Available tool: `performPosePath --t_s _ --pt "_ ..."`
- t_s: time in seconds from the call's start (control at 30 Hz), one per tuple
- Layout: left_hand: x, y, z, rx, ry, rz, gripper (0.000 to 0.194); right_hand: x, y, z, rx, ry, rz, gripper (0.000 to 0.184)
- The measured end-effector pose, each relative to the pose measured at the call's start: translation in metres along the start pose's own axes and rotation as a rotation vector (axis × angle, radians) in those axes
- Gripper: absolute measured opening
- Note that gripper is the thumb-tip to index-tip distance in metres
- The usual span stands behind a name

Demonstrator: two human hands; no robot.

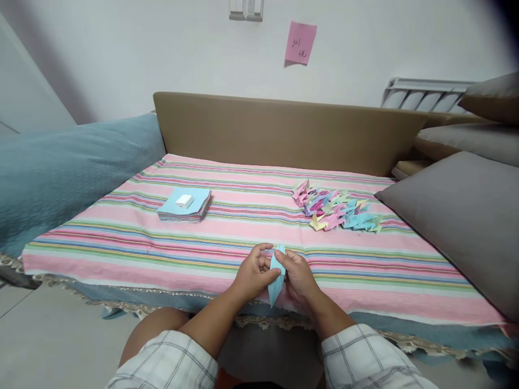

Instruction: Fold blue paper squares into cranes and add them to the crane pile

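Note:
Both my hands hold a narrow folded piece of light blue paper (277, 275) over the near edge of the striped cloth (243, 227). My left hand (253, 273) pinches its left side with thumb and fingers. My right hand (299, 274) grips its right side, fingers curled round it. The paper stands nearly upright, pointed at top and bottom. A stack of coloured paper squares (197, 209) with a small white block (184, 201) on top lies at the left. A heap of folded paper cranes (336, 210) in pink, blue, yellow and green lies at the right.
The striped cloth covers a bed with a tan headboard (284, 129) behind. A teal blanket (68, 167) is bunched at the left. Grey cushions (466, 216) lie at the right. A pink note (300, 43) hangs on the wall. My knees in checked shorts (170, 362) are below.

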State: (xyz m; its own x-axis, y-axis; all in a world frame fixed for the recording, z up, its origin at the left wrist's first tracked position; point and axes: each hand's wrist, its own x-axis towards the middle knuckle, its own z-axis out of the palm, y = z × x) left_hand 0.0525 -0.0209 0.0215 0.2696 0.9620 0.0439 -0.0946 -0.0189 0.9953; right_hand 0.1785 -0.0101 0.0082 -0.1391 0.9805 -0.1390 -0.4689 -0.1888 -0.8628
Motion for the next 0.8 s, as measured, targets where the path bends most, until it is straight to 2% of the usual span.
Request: performPosePath --t_s 0.1,0.27,0.43,0.53,0.6,0.7,0.77,0.8 --pt "-0.001 -0.002 0.002 -0.068 -0.006 -0.031 0.073 0.002 0.001 -0.002 -0.059 0.013 -0.048 0.033" --pt "0.0 -0.007 0.002 -0.099 0.015 -0.045 0.065 0.002 0.002 -0.001 -0.065 -0.011 -0.006 0.035" --pt "0.001 -0.005 0.0 -0.167 -0.016 -0.08 0.073 0.001 -0.001 0.0 -0.049 0.014 -0.026 0.037" --pt "0.002 -0.004 -0.002 -0.193 0.01 -0.078 0.066 0.003 -0.003 0.001 -0.061 0.023 -0.025 0.039" --pt "0.002 -0.003 -0.004 -0.09 0.106 -0.012 0.054 0.004 -0.003 0.001 -0.078 0.043 -0.038 0.039" --pt "0.001 -0.002 -0.007 0.286 0.264 0.222 0.024 0.007 -0.001 -0.001 -0.131 0.114 -0.117 0.037" --pt "-0.001 -0.001 -0.008 0.489 0.228 0.355 0.012 0.007 0.0 -0.002 -0.184 0.161 -0.182 0.038" --pt "-0.001 0.0 -0.007 0.528 0.184 0.388 0.013 0.006 0.0 -0.002 -0.205 0.171 -0.207 0.038"
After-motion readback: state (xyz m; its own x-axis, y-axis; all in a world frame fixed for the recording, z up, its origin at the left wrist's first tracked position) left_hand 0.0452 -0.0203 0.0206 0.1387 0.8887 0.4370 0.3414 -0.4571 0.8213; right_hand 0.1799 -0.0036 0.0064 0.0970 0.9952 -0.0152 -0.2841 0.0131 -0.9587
